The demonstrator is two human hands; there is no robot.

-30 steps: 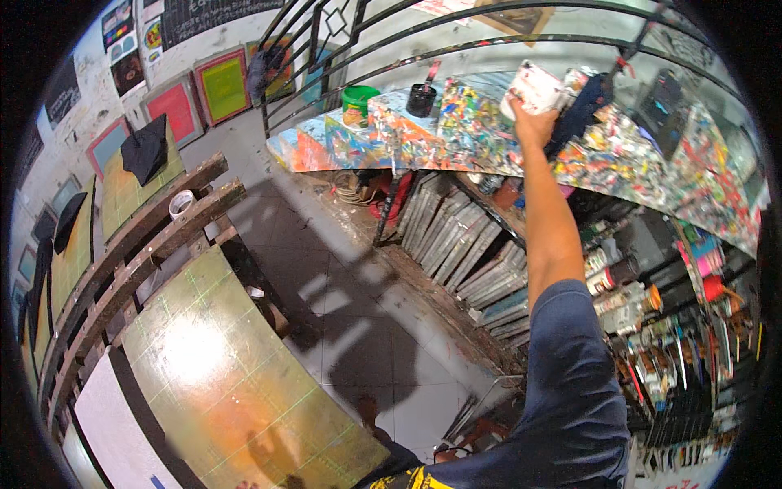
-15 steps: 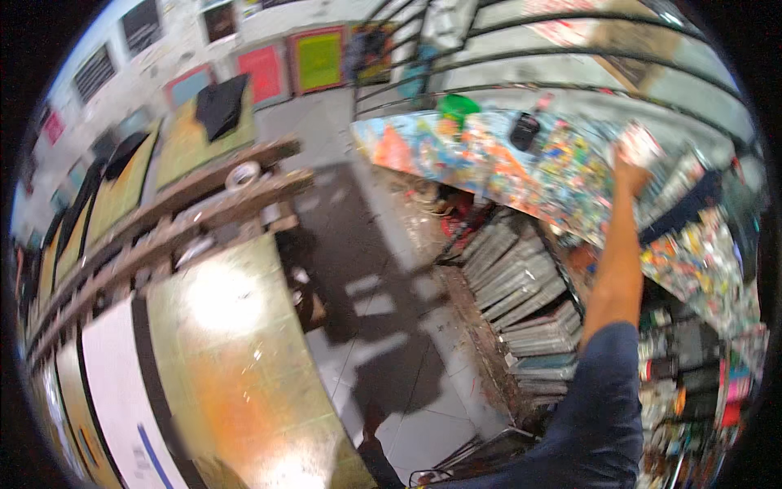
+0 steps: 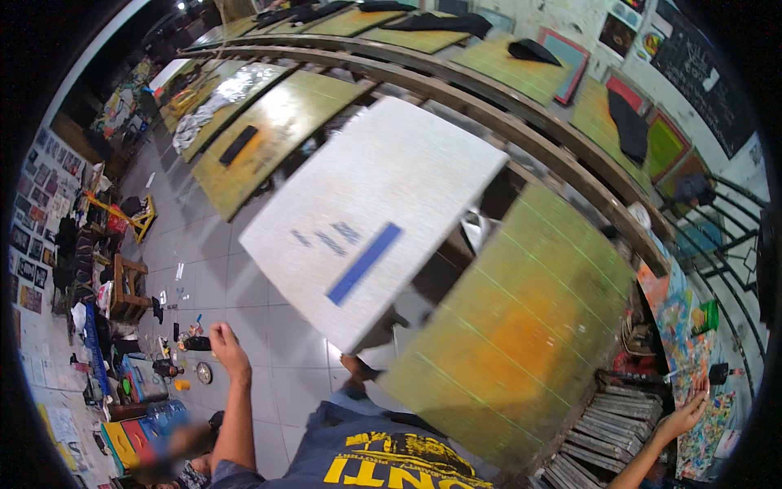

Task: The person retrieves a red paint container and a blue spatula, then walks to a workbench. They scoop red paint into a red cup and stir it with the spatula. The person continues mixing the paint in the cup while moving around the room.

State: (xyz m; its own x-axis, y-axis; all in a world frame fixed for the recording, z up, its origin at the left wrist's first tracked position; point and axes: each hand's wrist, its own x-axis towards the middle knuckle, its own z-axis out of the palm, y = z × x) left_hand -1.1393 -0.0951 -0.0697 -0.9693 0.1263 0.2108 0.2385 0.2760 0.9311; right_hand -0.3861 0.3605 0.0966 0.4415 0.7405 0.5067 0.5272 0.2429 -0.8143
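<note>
My left hand is raised over the tiled floor at the lower left, its fingers curled into a fist with nothing showing in it. My right hand reaches out at the lower right beside the paint-splattered tabletop, fingers stretched out and no object visible in them. A small white item lies on that tabletop near the hand. In front of me is a slanted board with a white sheet, bearing a blue strip and small dark marks. Right of it lies a yellow-green board with an orange stain.
Wooden rails run behind the boards, with black cloths on farther boards. Framed screens lean at the back right. Flat grey frames are stacked below the paint-splattered tabletop. A round clock-like object and a wooden stool stand left.
My view has swung left, bringing the white-covered board to the middle. My right hand, earlier at a white and red item on the splattered tabletop, is now apart from it. My left hand has come into view.
</note>
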